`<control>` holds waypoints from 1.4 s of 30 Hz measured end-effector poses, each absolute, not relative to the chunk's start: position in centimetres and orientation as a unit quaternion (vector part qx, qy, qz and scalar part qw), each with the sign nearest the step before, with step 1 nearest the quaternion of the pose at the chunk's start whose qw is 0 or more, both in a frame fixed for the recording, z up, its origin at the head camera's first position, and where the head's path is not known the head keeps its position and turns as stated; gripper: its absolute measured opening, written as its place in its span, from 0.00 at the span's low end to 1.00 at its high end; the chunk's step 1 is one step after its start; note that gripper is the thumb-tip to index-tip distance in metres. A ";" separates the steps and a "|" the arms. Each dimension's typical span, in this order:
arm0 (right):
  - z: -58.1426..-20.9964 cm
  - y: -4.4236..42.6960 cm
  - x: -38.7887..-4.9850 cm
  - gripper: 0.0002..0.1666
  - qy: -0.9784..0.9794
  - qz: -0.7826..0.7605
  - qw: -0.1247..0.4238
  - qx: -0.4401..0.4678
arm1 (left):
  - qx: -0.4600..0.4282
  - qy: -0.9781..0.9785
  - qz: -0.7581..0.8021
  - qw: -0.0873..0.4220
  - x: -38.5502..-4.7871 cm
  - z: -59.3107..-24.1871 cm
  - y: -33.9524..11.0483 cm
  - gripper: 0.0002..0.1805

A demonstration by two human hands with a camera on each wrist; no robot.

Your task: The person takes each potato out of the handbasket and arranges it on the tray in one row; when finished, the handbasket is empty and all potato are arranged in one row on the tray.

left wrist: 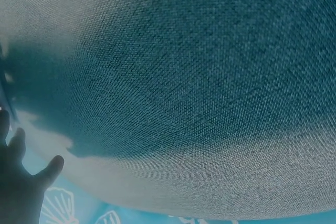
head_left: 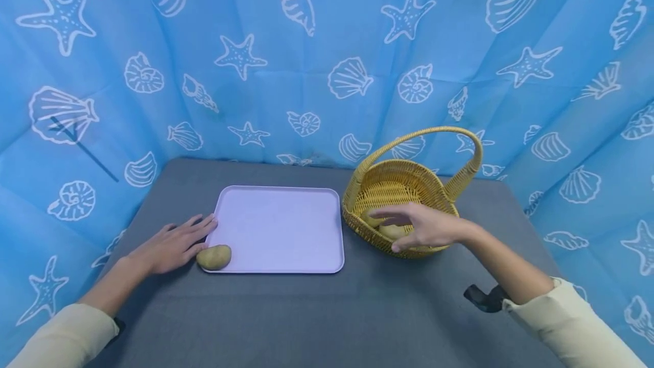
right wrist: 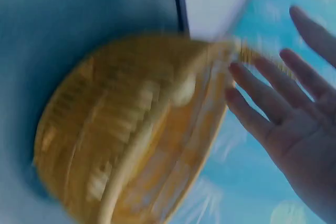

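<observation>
My left hand lies with spread fingers at the left edge of the lilac tray, its fingertips on the rim. Beside its thumb a potato rests on the tray's near left corner. Over the near side of the yellow wicker basket hovers my right hand, thumb and fingers apart, holding nothing. Under it two potatoes, one at the left and one nearer, lie in the basket. The right wrist view shows the hand open beside the blurred basket.
The basket's tall handle arches above it, to the right of the tray. A grey cloth covers the table. Behind and at both sides hangs a blue curtain with white shells and starfish.
</observation>
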State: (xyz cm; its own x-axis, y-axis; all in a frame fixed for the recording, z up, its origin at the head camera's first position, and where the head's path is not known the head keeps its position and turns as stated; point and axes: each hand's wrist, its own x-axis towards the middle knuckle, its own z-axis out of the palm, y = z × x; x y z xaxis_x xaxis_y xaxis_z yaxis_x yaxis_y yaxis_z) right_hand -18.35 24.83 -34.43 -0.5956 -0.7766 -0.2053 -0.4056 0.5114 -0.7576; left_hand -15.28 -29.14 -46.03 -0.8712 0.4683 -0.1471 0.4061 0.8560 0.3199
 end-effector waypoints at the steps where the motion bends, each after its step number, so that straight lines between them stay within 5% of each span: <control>1: -34.3 25.9 -18.7 0.43 0.820 -0.352 0.284 -0.351 | 0.228 0.957 0.140 0.110 -15.3 -46.0 -29.2 0.33; 11: -33.7 32.2 -21.6 0.47 0.850 -0.344 0.340 -0.209 | 0.233 0.956 0.144 0.106 -15.2 -45.8 -29.2 0.32; 31: -35.4 34.5 -25.2 0.50 0.800 -0.380 0.458 -0.079 | 0.229 0.958 0.134 0.109 -15.0 -45.8 -29.0 0.32; 42: -36.4 34.1 -26.8 0.37 0.776 -0.365 0.513 -0.031 | 0.225 0.958 0.135 0.116 -15.1 -45.8 -29.0 0.32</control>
